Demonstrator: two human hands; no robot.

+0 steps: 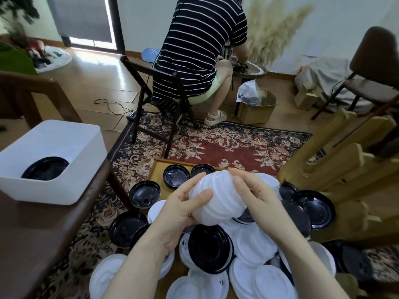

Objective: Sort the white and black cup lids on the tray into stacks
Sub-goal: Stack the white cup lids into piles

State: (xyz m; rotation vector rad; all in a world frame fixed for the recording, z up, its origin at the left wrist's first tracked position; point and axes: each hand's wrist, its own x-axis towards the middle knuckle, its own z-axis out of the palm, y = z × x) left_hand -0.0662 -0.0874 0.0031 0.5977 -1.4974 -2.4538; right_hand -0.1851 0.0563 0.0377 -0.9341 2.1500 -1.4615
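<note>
A stack of white lids (pixel 218 197) lies on its side in the air above the wooden tray (pixel 158 169). My left hand (pixel 183 210) grips its near end, thumb over the top. My right hand (pixel 252 195) holds the far side, fingers curled round it. Below them the tray carries a mixed heap: a black lid (pixel 210 248) on top of white lids (pixel 257 249), more white lids (pixel 265 281) at the front, black lids (pixel 313 209) at the right. Two black lids (pixel 176 175) lie at the tray's far edge.
A white bin (pixel 43 186) with a black lid (pixel 45 168) inside stands on a brown bench at left. Black lids (pixel 144 194) lie on the patterned rug. A person in a striped shirt sits on a folding chair (pixel 138 100) ahead. Wooden furniture (pixel 336 160) stands at right.
</note>
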